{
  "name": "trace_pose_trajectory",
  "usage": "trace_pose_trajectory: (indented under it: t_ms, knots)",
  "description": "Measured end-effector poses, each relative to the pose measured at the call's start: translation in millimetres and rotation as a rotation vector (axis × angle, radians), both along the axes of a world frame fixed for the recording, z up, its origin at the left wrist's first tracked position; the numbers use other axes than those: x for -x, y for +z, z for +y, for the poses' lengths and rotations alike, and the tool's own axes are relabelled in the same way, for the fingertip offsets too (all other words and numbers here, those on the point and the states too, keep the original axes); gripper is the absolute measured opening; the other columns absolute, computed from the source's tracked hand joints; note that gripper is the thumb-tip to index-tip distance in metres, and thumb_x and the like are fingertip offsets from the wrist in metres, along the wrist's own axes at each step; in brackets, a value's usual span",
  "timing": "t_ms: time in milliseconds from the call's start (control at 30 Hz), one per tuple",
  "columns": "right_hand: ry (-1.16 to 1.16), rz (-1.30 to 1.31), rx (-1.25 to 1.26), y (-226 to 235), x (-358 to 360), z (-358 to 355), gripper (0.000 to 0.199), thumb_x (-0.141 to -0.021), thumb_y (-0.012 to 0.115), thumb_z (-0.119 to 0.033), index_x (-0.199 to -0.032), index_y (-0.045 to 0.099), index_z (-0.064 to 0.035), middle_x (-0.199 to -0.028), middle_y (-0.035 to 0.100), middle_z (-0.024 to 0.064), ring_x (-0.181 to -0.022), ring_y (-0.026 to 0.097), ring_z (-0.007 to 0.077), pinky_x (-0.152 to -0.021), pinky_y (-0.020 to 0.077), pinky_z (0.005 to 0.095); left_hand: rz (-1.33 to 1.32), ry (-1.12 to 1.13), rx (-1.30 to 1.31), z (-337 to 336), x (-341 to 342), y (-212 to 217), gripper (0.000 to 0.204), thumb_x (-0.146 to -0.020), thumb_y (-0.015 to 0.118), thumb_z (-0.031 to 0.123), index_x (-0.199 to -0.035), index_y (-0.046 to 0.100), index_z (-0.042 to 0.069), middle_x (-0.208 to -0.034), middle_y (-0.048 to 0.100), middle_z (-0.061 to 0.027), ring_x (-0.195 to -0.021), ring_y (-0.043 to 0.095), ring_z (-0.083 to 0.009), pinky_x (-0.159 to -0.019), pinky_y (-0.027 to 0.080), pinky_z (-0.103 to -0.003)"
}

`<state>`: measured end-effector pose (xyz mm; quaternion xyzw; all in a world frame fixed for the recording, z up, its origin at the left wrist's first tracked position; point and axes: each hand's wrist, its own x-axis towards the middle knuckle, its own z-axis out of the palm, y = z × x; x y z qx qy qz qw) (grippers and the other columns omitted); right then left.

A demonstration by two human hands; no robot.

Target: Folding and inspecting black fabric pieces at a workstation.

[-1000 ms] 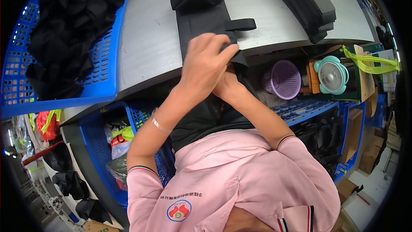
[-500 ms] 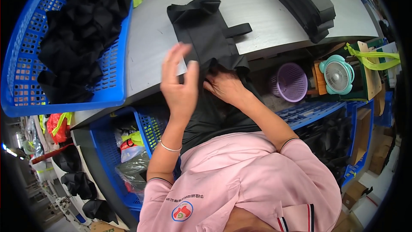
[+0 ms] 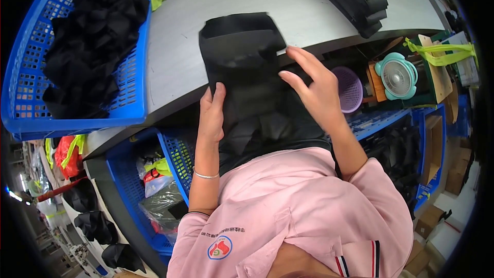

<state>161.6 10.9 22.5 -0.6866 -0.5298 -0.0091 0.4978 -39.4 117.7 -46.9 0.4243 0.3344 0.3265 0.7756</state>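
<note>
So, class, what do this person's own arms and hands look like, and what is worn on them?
The left hand and right hand are ungloved. A thin, silver-coloured bangle circles the left forearm; none shows on the right forearm. Short, pink fabric sleeves leave both forearms uncovered, the left sleeve edged with narrow dark trim.

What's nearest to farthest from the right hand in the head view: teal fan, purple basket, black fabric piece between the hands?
1. Black fabric piece: immediately left of the right hand.
2. Purple basket: just right of that hand.
3. Teal fan: farther right, beyond the basket.
</note>
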Motion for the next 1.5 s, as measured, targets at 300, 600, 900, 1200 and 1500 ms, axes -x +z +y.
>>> trace_pose_trajectory:
  t_ms: [300, 600, 900, 1200, 1500]
  knots:
    - [0.56, 1.474, 0.196, -40.5, 2.5, -1.3, 0.02, -0.085, 0.074, -0.007, -0.104, 0.072, -0.001, -0.096, 0.074, 0.0054, -0.087, 0.068, 0.0129, -0.082, 0.0535, 0.0289, -0.142, -0.017, 0.023, -10.1, 6.9, -17.7, 0.027, -0.094, 0.068, 0.014, -0.116, 0.066, -0.002, -0.111, 0.071, -0.0071, -0.099, 0.065, -0.0133, -0.089, 0.053, -0.029]
    - [0.305, 0.534, 0.29, -69.2, -15.8, 13.5, 0.02, -0.087, 0.07, -0.016, -0.101, 0.069, -0.0007, -0.081, 0.07, 0.0094, -0.073, 0.07, 0.0224, -0.063, 0.0523, 0.0359, 0.041, 0.139, -0.112, -21.0, -11.0, -9.7, 0.026, -0.094, 0.068, 0.012, -0.114, 0.066, -0.005, -0.11, 0.07, -0.0071, -0.096, 0.063, -0.0132, -0.087, 0.049, -0.027]
    - [0.543, 1.11, 0.526, -62.8, -27.9, -8.2, 0.043, -0.094, 0.068, -0.026, -0.129, 0.063, -0.0005, -0.112, 0.07, 0.0069, -0.097, 0.065, 0.0131, -0.082, 0.0533, 0.0272, -0.168, 0.196, 0.148, 12.7, 15.1, -24.0, 0.03, -0.095, 0.066, 0.011, -0.123, 0.062, 0.0, -0.118, 0.068, -0.0088, -0.105, 0.065, -0.0187, -0.093, 0.052, -0.033]
    - [0.315, 0.804, 0.446, -54.2, -1.3, 17.6, 0.021, -0.086, 0.077, -0.019, -0.08, 0.069, -0.0015, -0.068, 0.061, -0.0068, -0.061, 0.043, 0.0021, -0.053, 0.0372, 0.0265, -0.026, 0.162, -0.048, -14.3, -4.9, 1.9, 0.035, -0.088, 0.075, 0.008, -0.12, 0.065, -0.002, -0.115, 0.068, -0.0071, -0.103, 0.063, -0.0151, -0.092, 0.049, -0.03]
    - [0.31, 0.779, 0.137, -54.4, 2.3, 55.6, 0.03, -0.082, 0.082, -0.018, -0.075, 0.059, 0.0002, -0.063, 0.047, -0.007, -0.06, 0.038, 0.0034, -0.053, 0.0334, 0.0227, 0.024, 0.223, -0.069, 42.2, -18.2, 5.4, 0.041, -0.085, 0.074, 0.001, -0.122, 0.059, -0.007, -0.122, 0.064, -0.0087, -0.108, 0.06, -0.0154, -0.095, 0.048, -0.031]
